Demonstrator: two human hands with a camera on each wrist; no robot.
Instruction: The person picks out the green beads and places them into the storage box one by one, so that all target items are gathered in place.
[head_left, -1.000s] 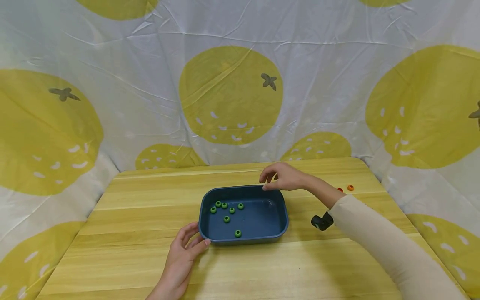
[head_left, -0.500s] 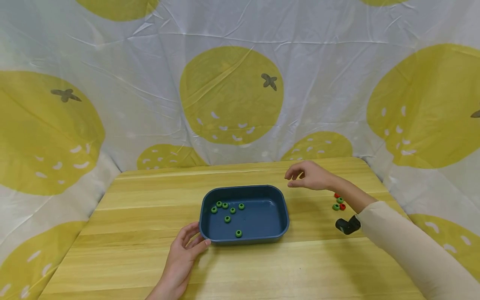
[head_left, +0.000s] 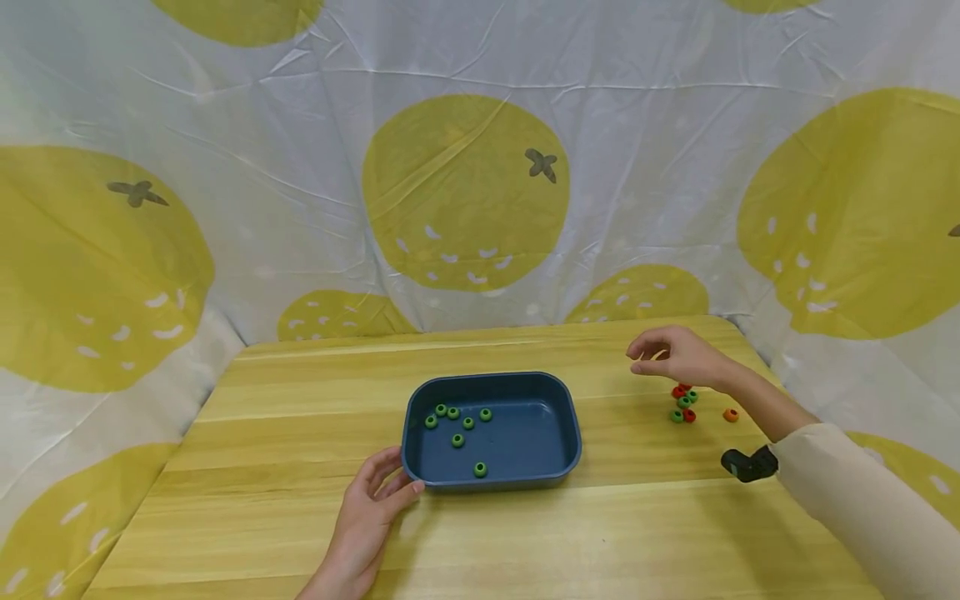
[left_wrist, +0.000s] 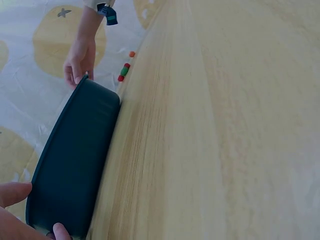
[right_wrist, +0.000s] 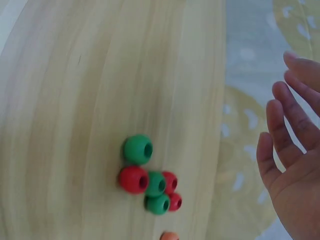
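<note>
At its left near corner, a dark blue plastic bin (head_left: 525,437) is gripped by my left hand (head_left: 367,508), thumb on the near side and fingers along the left wall. Several green beads (head_left: 457,441) lie inside, mostly toward the left. My right hand (head_left: 681,357) is raised above the table to the bin's right, fingers loosely bent, holding nothing. Below it lies a small cluster of green beads (right_wrist: 137,149) and red beads (right_wrist: 133,179), each with a hole through it. A single orange bead (head_left: 731,415) sits apart, right of the cluster.
A wooden table (head_left: 600,533) carries everything. Behind it hangs a pale cloth (head_left: 465,50) with big yellow fruit prints. A black device (head_left: 750,464) shows at the right sleeve (head_left: 847,492).
My right hand has moved right from over the bin's far right corner to near the bead cluster, uncovering those beads. The left hand and the bin have stayed in place.
</note>
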